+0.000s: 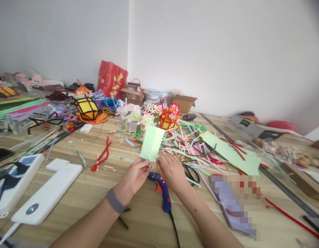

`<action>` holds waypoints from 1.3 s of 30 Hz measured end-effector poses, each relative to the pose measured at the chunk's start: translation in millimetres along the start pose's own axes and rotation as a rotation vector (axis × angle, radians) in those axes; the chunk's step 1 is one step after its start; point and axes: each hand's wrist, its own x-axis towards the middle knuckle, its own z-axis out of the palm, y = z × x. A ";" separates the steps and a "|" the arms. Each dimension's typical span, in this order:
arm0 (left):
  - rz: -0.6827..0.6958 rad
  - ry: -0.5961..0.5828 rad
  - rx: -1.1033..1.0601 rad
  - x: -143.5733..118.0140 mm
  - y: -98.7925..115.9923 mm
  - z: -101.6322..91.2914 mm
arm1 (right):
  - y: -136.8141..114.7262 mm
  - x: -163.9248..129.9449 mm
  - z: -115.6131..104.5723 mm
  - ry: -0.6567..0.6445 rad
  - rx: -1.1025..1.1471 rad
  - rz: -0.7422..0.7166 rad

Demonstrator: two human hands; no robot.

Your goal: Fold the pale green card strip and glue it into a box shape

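Observation:
A folded piece of light green paper [152,143] stands raised over the table, creased lengthwise into panels. My left hand [139,172], with a grey band on its wrist, pinches the paper's lower left edge. My right hand [172,172] is closed at the lower right corner, its fingertips pressed together by the paper; whether they grip it is hidden. Below and between the hands lies a blue glue gun [164,196] with an orange trigger and a black cord. Partly behind my right hand are black-handled scissors [194,174].
Several small pipe-cleaner lanterns [168,119] stand behind the paper. Loose pipe cleaners [193,144] and a green sheet [233,153] spread to the right, near a phone with a blurred screen [234,206]. On the left lie a white power bank [47,194] and a power strip [18,184].

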 end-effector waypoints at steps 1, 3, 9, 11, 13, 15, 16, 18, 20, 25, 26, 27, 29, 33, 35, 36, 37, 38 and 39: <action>-0.005 0.001 0.000 -0.4 -0.3 0.0 | -0.3 -2.5 -1.4 -0.022 -0.003 0.015; -0.014 0.011 -0.002 -1.3 -1.0 0.0 | -1.4 -8.6 -4.5 -0.095 -0.005 0.058; -0.075 0.036 -0.034 -2.6 -1.9 0.3 | -5.2 -25.2 -9.3 -0.180 0.015 0.196; -0.086 0.019 -0.050 -3.0 -0.4 1.2 | -5.3 -27.9 -9.8 -0.180 0.019 0.208; -0.076 0.002 -0.074 -3.2 1.3 2.6 | -4.4 -29.6 -10.3 -0.178 0.017 0.210; -0.066 0.029 -0.088 -3.2 2.0 3.6 | -2.9 -31.1 -10.2 -0.168 0.015 0.209; -0.064 0.050 -0.088 -3.0 1.7 3.7 | -2.0 -31.8 -9.8 -0.161 0.013 0.207; -0.070 0.087 -0.083 -2.2 -0.3 2.9 | -0.4 -33.4 -8.0 -0.139 0.004 0.201; -0.077 0.104 -0.082 -1.1 -3.3 1.2 | 0.7 -35.4 -5.1 -0.102 -0.018 0.206; -0.103 0.172 -0.072 -1.7 -8.4 1.3 | -0.4 -39.7 0.5 -0.065 0.021 0.256; -0.099 0.189 -0.079 -2.7 -8.5 2.9 | -1.1 -39.9 0.7 -0.060 0.043 0.260; -0.094 0.207 -0.080 -3.9 -8.6 4.8 | -1.9 -39.9 0.4 -0.051 0.064 0.263; -0.086 0.230 -0.073 -6.3 -8.6 8.8 | -3.6 -39.3 -1.3 -0.023 0.107 0.266; -0.081 0.220 -0.028 -8.1 -10.7 12.0 | -7.2 -37.3 -7.3 0.034 0.210 0.265; -0.079 0.196 0.008 -7.7 -12.9 10.0 | -9.1 -36.3 -10.2 0.051 0.256 0.255; -0.078 0.183 0.026 -7.5 -14.3 8.5 | -10.0 -35.7 -11.4 0.057 0.269 0.253; -0.073 0.174 0.046 -7.4 -15.7 7.0 | -11.0 -35.1 -12.5 0.062 0.276 0.249; -0.068 0.160 0.067 -7.5 -17.2 5.6 | -12.0 -34.4 -13.4 0.067 0.278 0.244; -0.061 0.144 0.087 -7.8 -18.6 4.6 | -12.9 -33.6 -14.3 0.071 0.274 0.240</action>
